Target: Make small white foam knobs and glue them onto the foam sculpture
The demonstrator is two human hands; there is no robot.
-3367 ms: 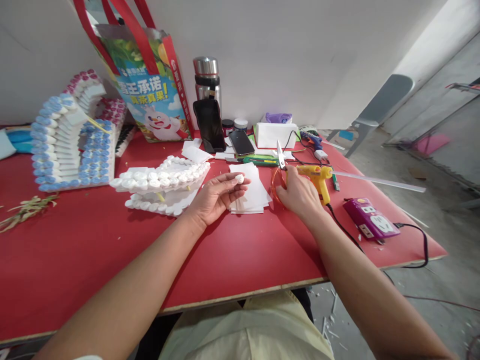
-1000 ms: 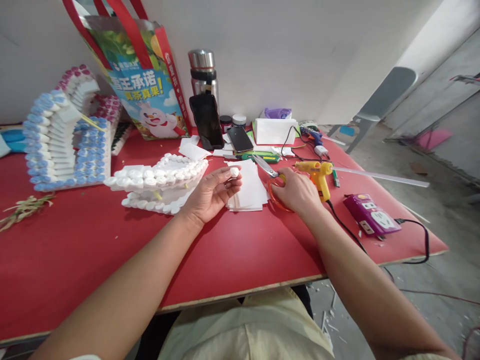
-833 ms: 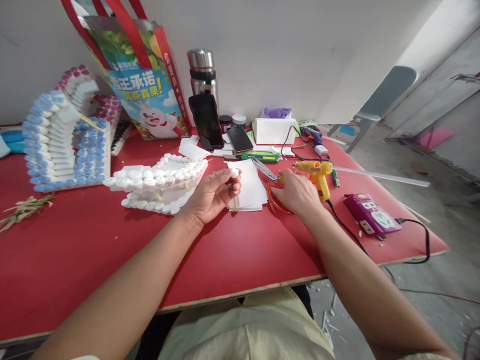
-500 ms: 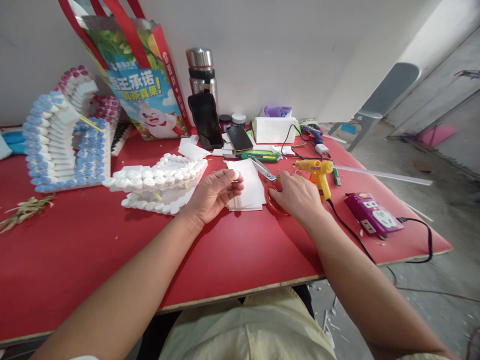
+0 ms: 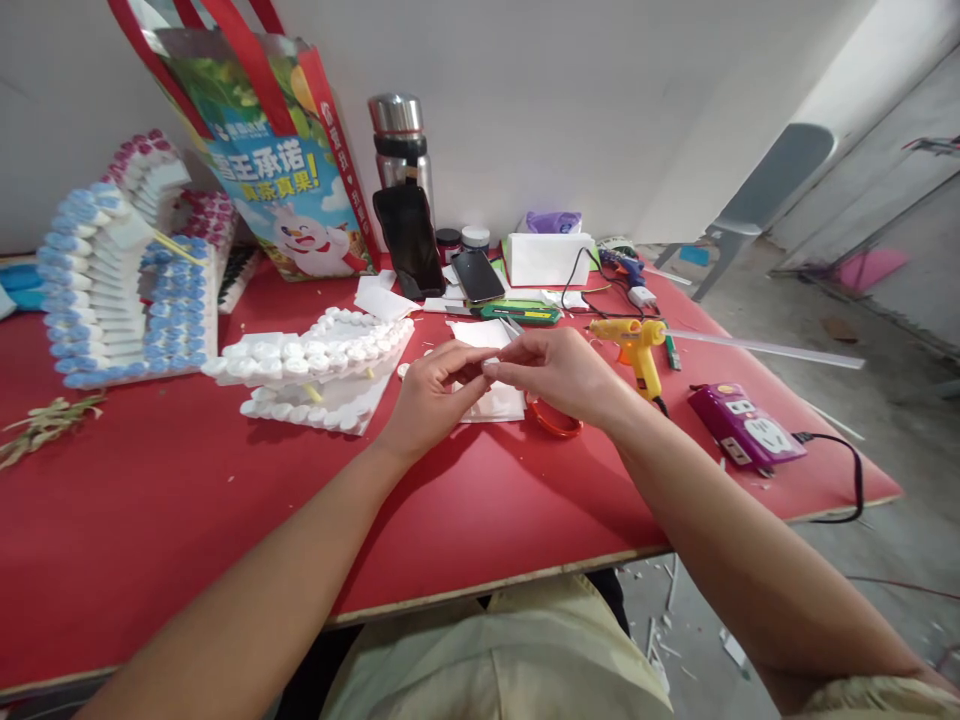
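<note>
My left hand [image 5: 435, 398] and my right hand [image 5: 559, 372] meet over a small stack of white paper [image 5: 510, 405]. Between their fingertips is a small white piece [image 5: 491, 362], mostly covered, so its exact kind does not show. Both hands are closed in a pinch on it. Beneath my right hand lie scissors, with the orange-red handle [image 5: 555, 420] showing and the blade tips poking out beyond the fingers. Left of my left hand stands a white model [image 5: 307, 358] built of rounded white pieces, with yellow sticks between its two layers.
A yellow glue gun [image 5: 636, 348] and a purple power socket [image 5: 750, 430] with its cord sit on the right. Behind are a green cutter [image 5: 521, 312], phones, a steel flask [image 5: 397, 130] and a shopping bag [image 5: 292, 190]. Blue-and-white models [image 5: 120, 290] stand far left.
My right hand has let go of the scissors, leaving them on the table, and moved left to meet my left hand at the small white piece. My left hand has turned palm inward.
</note>
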